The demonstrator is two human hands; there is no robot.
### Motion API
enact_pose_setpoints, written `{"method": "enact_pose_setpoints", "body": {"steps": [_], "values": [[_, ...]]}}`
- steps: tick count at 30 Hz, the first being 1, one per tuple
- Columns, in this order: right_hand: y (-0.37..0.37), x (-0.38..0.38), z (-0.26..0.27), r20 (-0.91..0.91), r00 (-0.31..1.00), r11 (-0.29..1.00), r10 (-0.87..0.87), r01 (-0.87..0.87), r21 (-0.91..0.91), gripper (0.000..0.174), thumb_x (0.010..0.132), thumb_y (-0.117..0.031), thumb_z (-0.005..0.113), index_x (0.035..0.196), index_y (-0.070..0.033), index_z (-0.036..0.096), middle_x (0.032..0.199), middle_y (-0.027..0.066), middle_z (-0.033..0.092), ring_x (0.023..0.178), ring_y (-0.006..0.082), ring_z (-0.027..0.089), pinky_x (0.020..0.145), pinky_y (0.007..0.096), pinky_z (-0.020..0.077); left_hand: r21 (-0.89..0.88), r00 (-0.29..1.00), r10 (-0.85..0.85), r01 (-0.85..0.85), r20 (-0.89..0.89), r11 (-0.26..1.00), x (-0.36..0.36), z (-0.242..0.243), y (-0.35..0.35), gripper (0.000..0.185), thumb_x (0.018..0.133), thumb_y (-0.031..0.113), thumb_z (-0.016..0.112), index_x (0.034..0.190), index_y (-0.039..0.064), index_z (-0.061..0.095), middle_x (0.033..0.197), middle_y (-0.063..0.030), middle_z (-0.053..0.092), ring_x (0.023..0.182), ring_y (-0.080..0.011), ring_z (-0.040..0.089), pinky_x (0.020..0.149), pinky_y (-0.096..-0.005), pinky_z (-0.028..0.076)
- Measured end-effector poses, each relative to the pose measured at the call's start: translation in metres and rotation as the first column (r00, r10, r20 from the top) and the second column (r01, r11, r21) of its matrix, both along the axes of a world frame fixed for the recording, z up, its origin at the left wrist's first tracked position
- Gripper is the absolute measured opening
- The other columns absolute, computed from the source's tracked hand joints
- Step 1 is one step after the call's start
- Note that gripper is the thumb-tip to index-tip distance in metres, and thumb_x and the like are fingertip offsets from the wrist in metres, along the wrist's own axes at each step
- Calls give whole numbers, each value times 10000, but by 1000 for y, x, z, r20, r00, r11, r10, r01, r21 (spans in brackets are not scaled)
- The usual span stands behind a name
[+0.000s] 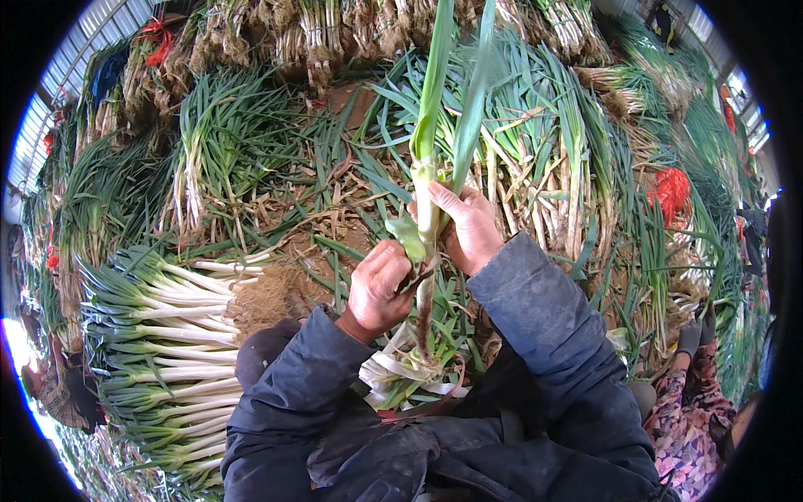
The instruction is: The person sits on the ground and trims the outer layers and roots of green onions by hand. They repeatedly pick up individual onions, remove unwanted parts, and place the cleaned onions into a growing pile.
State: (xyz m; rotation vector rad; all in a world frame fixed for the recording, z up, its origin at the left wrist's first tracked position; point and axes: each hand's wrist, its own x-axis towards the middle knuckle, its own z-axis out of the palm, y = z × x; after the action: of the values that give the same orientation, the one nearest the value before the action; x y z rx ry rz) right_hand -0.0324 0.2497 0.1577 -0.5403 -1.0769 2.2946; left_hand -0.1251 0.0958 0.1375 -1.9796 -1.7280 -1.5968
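Upright before me stands a large green onion (427, 216), its leaves pointing away and its dirty lower stem towards my lap. My right hand (469, 223) grips it where the white shank meets the green leaves. Pinched in my left hand (380, 285) is a loose outer leaf (406, 238), partly pulled away from the shank. Brown, soiled skin hangs beside those fingers. Below the root end, peeled white and green leaf scraps (401, 370) lie in a heap between my legs.
Clean white-stemmed green onions (182, 351) lie in a stack at my left. Unpeeled green onions (546, 157) lean ahead to the right, and another bunch (207, 144) ahead to the left. Red netting (670, 194) sits among the right-hand piles. A co-worker's floral sleeve (680, 401) shows at lower right.
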Motion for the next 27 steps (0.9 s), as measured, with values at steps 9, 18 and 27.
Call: {"method": "enact_pose_setpoints", "body": {"steps": [9, 18, 27], "values": [[35, 12, 9, -87, 989, 992, -123, 123, -6, 291, 940, -236, 679, 1080, 4, 592, 950, 105, 655, 831, 208, 660, 761, 326, 550, -397, 895, -445, 400, -25, 826, 33, -57, -41, 332, 629, -28, 646, 953, -1, 580, 949, -164, 610, 919, -365, 612, 767, -435, 537], [46, 21, 21, -178, 983, 996, -51, 64, 67, 364, 939, -311, 676, 1094, 6, 590, 912, 106, 657, 839, 221, 645, 769, 343, 524, -910, 829, -557, 258, 36, 325, 37, -82, -66, 254, 712, 145, 754, 926, 36, 672, 868, -190, 660, 778, -392, 659, 683, -473, 534], [17, 9, 19, -173, 977, 992, 125, -123, 26, 323, 953, -289, 659, 1084, 1, 607, 874, 109, 668, 814, 210, 657, 739, 349, 527, -308, 879, 147, 0, 454, 951, 15, -6, 4, 228, 838, 116, 765, 1001, -31, 706, 894, -131, 677, 776, -201, 673, 699, -304, 536]]}}
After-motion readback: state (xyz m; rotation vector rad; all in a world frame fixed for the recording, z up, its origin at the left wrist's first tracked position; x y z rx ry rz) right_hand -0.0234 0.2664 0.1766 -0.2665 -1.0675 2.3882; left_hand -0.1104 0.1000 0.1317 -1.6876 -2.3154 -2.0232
